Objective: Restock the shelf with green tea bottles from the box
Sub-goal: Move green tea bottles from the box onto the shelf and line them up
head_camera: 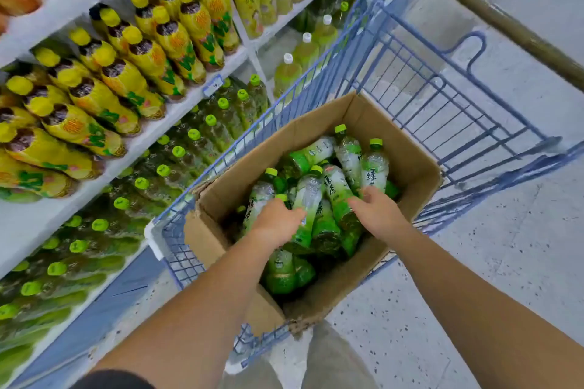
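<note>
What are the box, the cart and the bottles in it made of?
Box: brown cardboard, matte, with folded flaps and frayed edges. Cart: thin wire grid, likely metal, painted blue. Bottles: probably clear plastic, glossy and see-through, with green printed labels and lime caps.

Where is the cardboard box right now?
Head view, centre: the cardboard box, holding green tea bottles, sits inside the blue wire cart, just right of the shelf.

Pale speckled floor (pixel 489 262), blue wire cart (pixel 464 73), a brown pole (pixel 505 20) at upper right.
</note>
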